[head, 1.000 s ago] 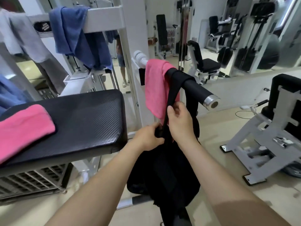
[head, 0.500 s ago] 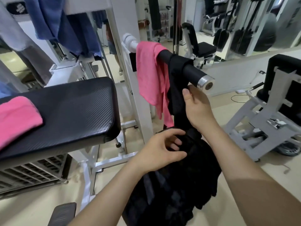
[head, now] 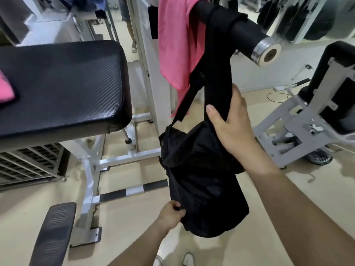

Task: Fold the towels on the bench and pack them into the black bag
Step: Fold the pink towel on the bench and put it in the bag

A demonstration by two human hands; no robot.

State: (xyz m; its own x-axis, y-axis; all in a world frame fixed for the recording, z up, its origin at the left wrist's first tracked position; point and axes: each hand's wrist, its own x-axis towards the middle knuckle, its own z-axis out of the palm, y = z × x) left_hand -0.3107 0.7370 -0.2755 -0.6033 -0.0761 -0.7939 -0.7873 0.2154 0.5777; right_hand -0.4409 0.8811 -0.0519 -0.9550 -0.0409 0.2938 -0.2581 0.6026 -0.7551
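The black bag (head: 203, 181) hangs by its strap from a black padded bar (head: 247, 33) at the top middle. My right hand (head: 228, 121) grips the strap just above the bag's body. My left hand (head: 171, 214) pinches the bag's lower left side. A pink towel (head: 174, 45) is draped over the same bar, left of the strap. On the black bench (head: 63, 83) at the left lies a folded pink towel (head: 5, 87), mostly cut off by the frame's edge.
The bench's white frame (head: 90, 169) and a small black foot pad (head: 53, 233) stand at the lower left. A grey machine with black pads (head: 315, 116) stands at the right. A cable (head: 278, 95) lies on the beige floor. My shoes (head: 188, 259) show at the bottom.
My left hand slid down from the bag's top to its lower side. My right hand stayed on the strap below the bar. The view tilted downward and closer.
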